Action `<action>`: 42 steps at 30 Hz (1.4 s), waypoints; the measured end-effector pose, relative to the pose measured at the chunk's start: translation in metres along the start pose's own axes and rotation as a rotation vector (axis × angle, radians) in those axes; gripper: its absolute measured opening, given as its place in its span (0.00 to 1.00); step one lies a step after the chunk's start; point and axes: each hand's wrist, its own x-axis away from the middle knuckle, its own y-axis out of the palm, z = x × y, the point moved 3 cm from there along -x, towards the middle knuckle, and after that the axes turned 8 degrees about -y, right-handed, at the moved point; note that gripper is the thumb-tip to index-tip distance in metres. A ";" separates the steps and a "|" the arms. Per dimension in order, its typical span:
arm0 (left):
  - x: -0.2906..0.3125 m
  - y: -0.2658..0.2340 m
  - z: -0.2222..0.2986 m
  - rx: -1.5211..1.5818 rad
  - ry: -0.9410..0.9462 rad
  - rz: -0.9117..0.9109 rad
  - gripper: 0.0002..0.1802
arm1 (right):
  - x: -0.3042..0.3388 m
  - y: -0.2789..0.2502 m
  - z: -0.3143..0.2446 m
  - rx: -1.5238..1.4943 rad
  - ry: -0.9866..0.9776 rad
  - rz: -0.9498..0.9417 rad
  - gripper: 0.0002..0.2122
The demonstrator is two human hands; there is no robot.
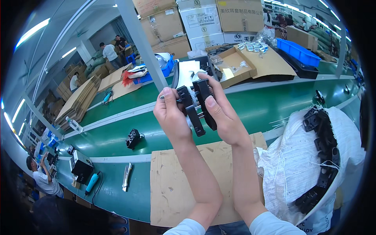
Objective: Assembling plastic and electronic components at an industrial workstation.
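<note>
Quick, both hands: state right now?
Left hand: closed on the left side of a black mechanical assembly.
Right hand: closed on the same assembly's right side.

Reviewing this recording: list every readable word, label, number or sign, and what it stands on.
I won't copy wording; print shows on:
White cartons: dark lettering, circled numbers, symbols
Brown cartons: printed characters
White sack: dark capitals, partly cut off
Held black assembly: no legible print
Elsewhere: too small to read

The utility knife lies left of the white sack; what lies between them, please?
In the head view, a flat cardboard sheet lies between the utility knife and the white sack, with the person's forearms above it.
</note>
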 end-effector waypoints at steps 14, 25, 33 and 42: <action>0.004 0.006 -0.001 -0.048 0.013 -0.014 0.21 | 0.000 -0.007 0.011 -0.049 0.000 0.032 0.25; 0.006 0.009 -0.003 -0.097 -0.009 -0.056 0.21 | 0.000 -0.013 0.012 -0.060 -0.009 0.044 0.25; 0.003 0.007 -0.003 -0.078 -0.029 -0.020 0.21 | 0.000 -0.010 0.011 -0.070 0.004 0.026 0.25; 0.004 0.007 -0.003 -0.108 -0.041 -0.047 0.21 | -0.001 -0.009 0.011 -0.087 0.020 0.044 0.25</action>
